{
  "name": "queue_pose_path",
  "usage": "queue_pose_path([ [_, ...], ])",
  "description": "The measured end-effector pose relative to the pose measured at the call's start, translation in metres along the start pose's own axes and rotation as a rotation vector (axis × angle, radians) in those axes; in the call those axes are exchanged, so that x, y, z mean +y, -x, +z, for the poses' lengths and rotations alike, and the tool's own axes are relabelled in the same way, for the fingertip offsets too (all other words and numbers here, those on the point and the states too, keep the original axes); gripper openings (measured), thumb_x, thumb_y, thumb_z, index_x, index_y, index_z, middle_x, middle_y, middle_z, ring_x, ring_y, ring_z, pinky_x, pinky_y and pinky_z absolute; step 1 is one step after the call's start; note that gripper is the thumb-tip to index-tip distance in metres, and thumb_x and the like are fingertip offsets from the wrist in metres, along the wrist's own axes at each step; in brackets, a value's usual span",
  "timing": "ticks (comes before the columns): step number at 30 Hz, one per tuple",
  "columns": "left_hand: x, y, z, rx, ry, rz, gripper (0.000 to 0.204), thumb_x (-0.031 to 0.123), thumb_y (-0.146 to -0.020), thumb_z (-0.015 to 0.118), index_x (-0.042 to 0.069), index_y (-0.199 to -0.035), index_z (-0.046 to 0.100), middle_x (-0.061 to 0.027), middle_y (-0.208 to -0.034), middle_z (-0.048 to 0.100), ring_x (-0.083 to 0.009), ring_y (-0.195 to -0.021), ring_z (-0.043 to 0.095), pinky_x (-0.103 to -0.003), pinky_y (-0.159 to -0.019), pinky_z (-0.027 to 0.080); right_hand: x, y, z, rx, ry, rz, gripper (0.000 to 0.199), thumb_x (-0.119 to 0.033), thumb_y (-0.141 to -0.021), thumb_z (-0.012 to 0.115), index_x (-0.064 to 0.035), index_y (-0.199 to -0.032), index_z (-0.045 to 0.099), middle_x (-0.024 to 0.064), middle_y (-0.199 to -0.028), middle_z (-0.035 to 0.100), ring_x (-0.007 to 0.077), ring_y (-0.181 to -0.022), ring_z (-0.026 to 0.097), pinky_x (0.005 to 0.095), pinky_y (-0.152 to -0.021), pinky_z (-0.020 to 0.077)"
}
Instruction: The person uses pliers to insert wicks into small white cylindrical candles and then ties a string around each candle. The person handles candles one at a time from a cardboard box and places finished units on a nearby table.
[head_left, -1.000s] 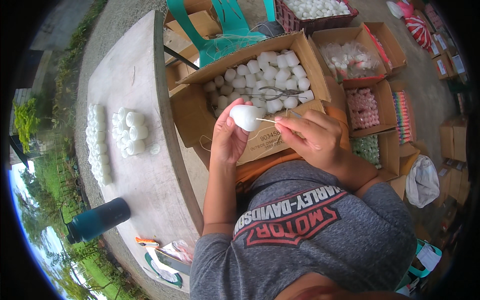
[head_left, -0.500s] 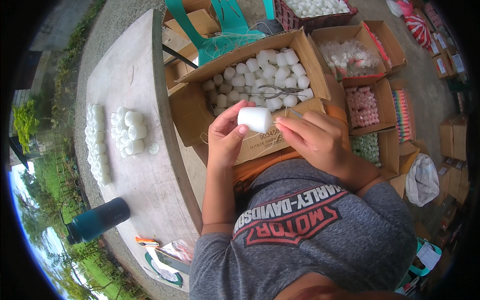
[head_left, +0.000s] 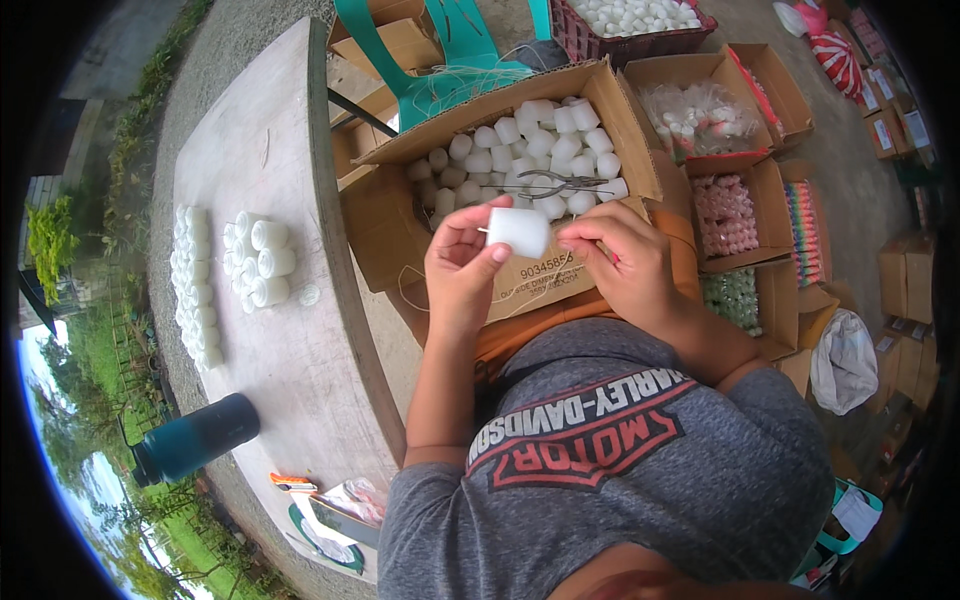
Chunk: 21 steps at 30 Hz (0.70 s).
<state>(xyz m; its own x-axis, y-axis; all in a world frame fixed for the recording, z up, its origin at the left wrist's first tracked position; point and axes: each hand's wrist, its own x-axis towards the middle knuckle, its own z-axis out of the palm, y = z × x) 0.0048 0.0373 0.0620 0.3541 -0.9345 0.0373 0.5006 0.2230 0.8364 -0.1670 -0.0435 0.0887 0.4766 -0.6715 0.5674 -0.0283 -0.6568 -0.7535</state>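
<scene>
A white cylindrical candle (head_left: 518, 232) lies sideways between the fingers and thumb of my left hand (head_left: 462, 262), over the open carton. From its left end a short, thin wick (head_left: 483, 230) sticks out. Close to the candle's right end, my right hand (head_left: 628, 258) has its fingertips pinched together; what they hold, if anything, is too small to make out. Below and beyond my hands, the cardboard carton (head_left: 385, 238) is filled with similar white candles (head_left: 540, 140). Pliers (head_left: 560, 184) and a thin metal rod (head_left: 510, 187) rest on top of those.
A pale table (head_left: 330, 370) at left bears two groups of white candles (head_left: 195, 290), a dark teal bottle (head_left: 205, 437) and an orange-handled cutter (head_left: 293, 483). A green chair (head_left: 440, 90) stands behind the carton. Boxes of pink pieces (head_left: 725, 212) and other goods line the right.
The candle has shifted slightly right and tilted, and a wick now shows at its left end. My right fingertips have drawn a little away from its right end.
</scene>
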Motion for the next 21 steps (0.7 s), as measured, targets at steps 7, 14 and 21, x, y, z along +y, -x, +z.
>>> queue_pose_path([
  [7, -0.011, 0.003, 0.022, 0.078, 0.18, -0.037, 0.023, 0.012, -0.086, 0.061, 0.006, -0.107, 0.055, -0.0132, -0.125, 0.053, -0.02, -0.105, 0.055, -0.036, -0.088, 0.046, 0.007, 0.012, 0.016, -0.072, -0.19, 0.266, 0.021, -0.002, -0.074, 0.071, -0.0031, -0.092, 0.059, 0.0088, -0.076, 0.063, 0.0212, -0.073, 0.066, 0.0279, -0.062, 0.0497],
  [14, -0.017, 0.0, -0.001, -0.086, -0.178, -0.419, 0.013, 0.018, -0.095, 0.043, 0.008, -0.092, 0.05, -0.0046, -0.089, 0.056, -0.0128, -0.074, 0.055, -0.025, -0.065, 0.045, 0.016, -0.001, 0.013, -0.163, 0.008, 0.02, 0.022, -0.005, -0.075, 0.069, -0.0041, -0.096, 0.062, 0.0075, -0.079, 0.063, 0.024, -0.075, 0.06, 0.0341, -0.068, 0.0487],
  [21, -0.012, 0.004, 0.015, -0.12, -0.469, -0.518, 0.012, 0.015, -0.096, 0.044, 0.005, -0.09, 0.048, -0.0023, -0.082, 0.054, -0.0079, -0.068, 0.05, -0.022, -0.061, 0.042, 0.031, 0.015, 0.008, -0.252, -0.001, 0.056, 0.013, -0.003, -0.073, 0.069, -0.0014, -0.084, 0.064, 0.0065, -0.079, 0.062, 0.0244, -0.076, 0.058, 0.0327, -0.067, 0.0478],
])
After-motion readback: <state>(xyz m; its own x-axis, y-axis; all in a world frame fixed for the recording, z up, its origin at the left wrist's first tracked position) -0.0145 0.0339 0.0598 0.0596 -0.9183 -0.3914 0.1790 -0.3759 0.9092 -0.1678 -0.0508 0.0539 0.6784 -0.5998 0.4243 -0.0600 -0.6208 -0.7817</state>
